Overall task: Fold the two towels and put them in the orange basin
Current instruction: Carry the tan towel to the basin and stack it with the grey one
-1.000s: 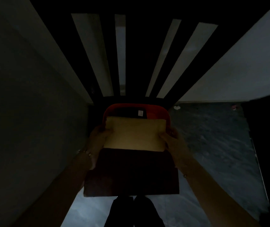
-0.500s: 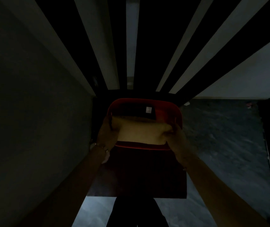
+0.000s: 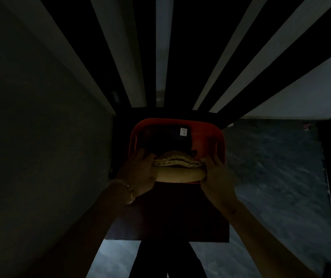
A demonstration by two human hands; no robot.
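Observation:
The scene is very dark. An orange basin sits at the far end of a dark table. Inside it lies a dark folded towel with a small white tag. A folded tan towel is over the basin's near rim, its layered edge facing up. My left hand grips the towel's left end and my right hand grips its right end, fingers curled round the folds. The basin's near rim is mostly hidden behind the tan towel.
A wall runs close along the left of the table. Dark vertical bars with pale gaps rise behind the basin. Speckled grey floor lies to the right, and my legs show under the table's near edge.
The tan towel was held flat above the basin a second ago. Both hands have pushed it forward and down over the basin's near side, squeezing it into a bowed bundle.

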